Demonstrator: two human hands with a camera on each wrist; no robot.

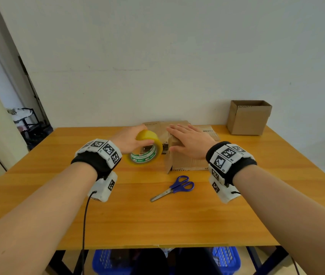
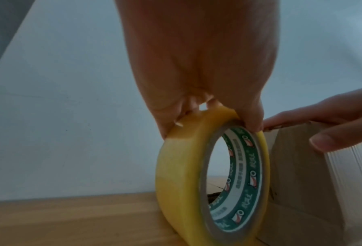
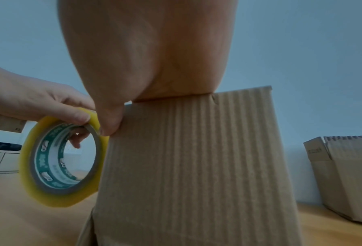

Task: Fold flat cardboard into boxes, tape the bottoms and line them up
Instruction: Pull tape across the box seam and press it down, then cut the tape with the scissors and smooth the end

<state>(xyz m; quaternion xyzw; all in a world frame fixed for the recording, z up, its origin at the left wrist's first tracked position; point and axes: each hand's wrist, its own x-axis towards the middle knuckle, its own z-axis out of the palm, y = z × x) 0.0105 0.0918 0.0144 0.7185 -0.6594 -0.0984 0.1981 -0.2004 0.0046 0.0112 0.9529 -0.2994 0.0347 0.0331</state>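
— Head view first: what sits on your smooth orange wood counter (image 1: 197, 219)?
— Largest is the finished box (image 1: 248, 118), open-topped corrugated cardboard, at the far right corner. Flat cardboard sheets (image 1: 179, 126) lie at the far edge, behind the ribbed box (image 1: 187, 159) in the middle.
— And your grips?
— Your right hand (image 1: 191, 139) lies flat on that box's top, fingers straight, thumb down its left side. Your left hand (image 1: 128, 141) holds the glossy yellow tape roll (image 1: 147, 149) upright just left of the box, thumb through the ring.
— Smaller things?
— Blue-handled scissors (image 1: 173, 187), closed, lie nearer you.
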